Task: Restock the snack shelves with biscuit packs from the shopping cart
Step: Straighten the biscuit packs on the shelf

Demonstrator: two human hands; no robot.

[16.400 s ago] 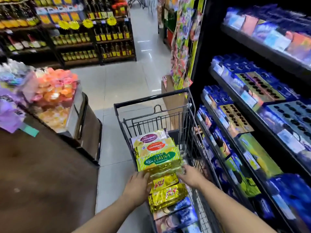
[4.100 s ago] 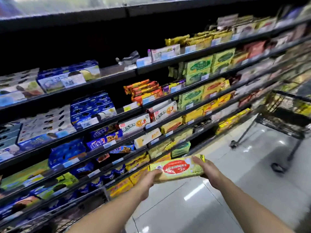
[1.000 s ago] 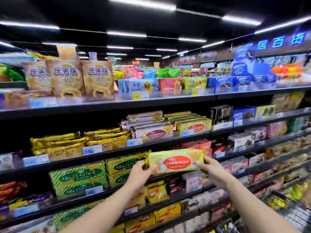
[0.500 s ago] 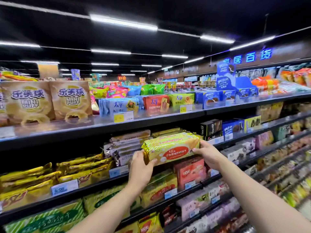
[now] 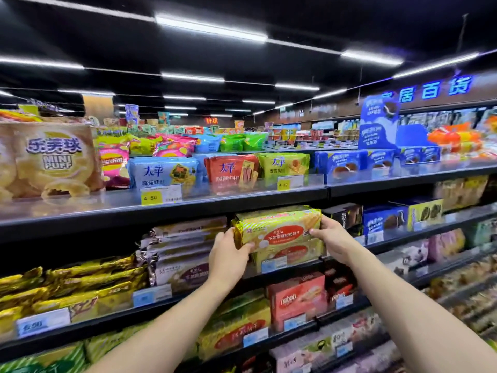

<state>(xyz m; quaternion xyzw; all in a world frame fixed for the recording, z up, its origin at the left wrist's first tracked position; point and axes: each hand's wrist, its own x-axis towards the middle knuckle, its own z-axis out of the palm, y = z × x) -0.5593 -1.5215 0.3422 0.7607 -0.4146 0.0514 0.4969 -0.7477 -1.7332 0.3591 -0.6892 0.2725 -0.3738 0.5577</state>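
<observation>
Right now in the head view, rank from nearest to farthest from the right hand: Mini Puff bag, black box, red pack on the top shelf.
1. Black box, same shelf, just right of the right hand gripping the biscuit pack.
2. Red pack, top shelf, up and left.
3. Mini Puff bag, top shelf, far left.

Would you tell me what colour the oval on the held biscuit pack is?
Red with white lettering, on the yellow-green biscuit pack; head view.

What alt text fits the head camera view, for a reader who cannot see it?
A person's left hand and right hand grip the ends of a yellow-green biscuit pack with a red label, over a matching pack on a black store shelf. Other snack packs and price tags fill the shelves around.
</observation>
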